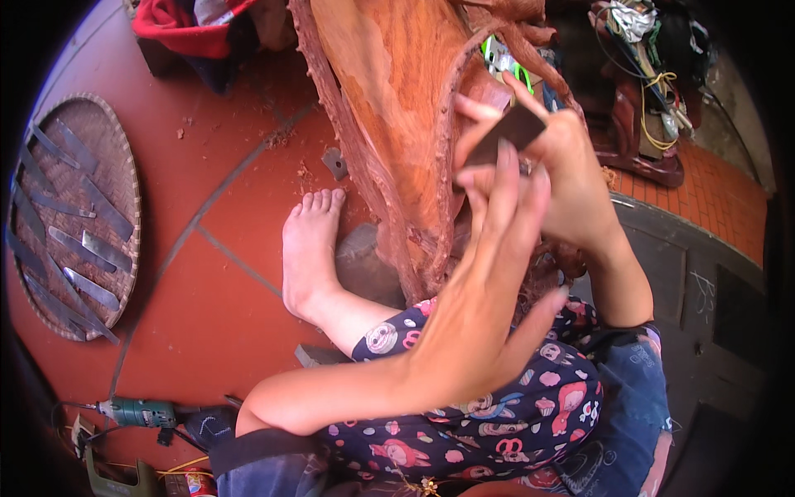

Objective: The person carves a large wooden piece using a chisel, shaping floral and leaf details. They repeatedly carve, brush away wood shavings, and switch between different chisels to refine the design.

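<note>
My right hand [573, 161] grips a dark rectangular plate [512, 131], with some fingers stretched out past it. Flat and thin-looking, the plate could be a scraper. My left hand [489, 273] has its fingers extended and its thumb spread; the fingertips overlap the plate's lower edge, and blur leaves it unclear whether they press on it. Beneath and beyond both hands rises a large carved wood piece [397, 91], with smooth orange-brown panels and rough, branch-like borders. Its lower end reaches down toward my lap, where my hands hide part of it.
At left, a round woven tray [124, 166] holds several flat metal blades. A green power tool [141, 412] with cords lies lower left. My bare foot [310, 248] rests on red tiles near wood shavings. Red and dark cloth [186, 29] sits upper left; a cluttered dark-brown stand [638, 153] upper right.
</note>
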A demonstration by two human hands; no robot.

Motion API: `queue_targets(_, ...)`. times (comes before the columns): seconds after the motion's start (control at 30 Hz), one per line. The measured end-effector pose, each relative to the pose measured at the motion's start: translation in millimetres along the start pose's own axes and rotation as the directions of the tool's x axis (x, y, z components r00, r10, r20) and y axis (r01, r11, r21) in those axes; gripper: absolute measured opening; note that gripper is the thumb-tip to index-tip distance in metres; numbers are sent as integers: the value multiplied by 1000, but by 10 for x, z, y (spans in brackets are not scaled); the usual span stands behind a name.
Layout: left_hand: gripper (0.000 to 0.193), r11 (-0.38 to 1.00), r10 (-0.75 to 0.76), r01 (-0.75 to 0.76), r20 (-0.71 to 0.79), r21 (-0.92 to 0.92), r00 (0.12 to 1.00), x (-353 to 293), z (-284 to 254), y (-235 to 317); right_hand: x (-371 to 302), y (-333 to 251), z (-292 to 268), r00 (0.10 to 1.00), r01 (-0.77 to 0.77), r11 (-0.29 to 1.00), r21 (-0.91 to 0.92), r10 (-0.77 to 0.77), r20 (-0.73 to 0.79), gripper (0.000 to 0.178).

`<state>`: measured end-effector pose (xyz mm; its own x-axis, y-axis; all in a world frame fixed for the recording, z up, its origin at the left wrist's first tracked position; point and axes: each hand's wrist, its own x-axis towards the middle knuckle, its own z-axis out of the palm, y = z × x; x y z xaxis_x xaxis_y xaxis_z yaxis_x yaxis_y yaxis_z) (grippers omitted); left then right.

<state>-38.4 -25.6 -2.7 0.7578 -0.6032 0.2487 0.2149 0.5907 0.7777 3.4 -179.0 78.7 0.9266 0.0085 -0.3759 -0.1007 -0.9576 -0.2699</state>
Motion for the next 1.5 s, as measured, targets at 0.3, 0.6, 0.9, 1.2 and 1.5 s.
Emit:
queue_targets(0.3,94,996,-14,13,11,88,1000,32,-25,32,-13,92,112,988,125,991,-41,-128,-81,24)
queue_targets(0.6,97,991,-55,45,74,130,996,-65,-94,15,-14,147,166,975,186,981,-55,-191,-113,20)
queue_targets(0.9,99,992,-37,29,64,122,997,43,-35,-49,22,221,115,959,229,973,-38,-232,-162,22)
queue_targets(1.2,100,985,-29,22,40,171,999,119,15,-50,74,199,50,972,195,976,97,-179,-153,12)
queue_targets(1.5,103,985,-6,4,14,172,1000,69,19,-30,82,177,54,962,260,965,46,-255,-95,15)
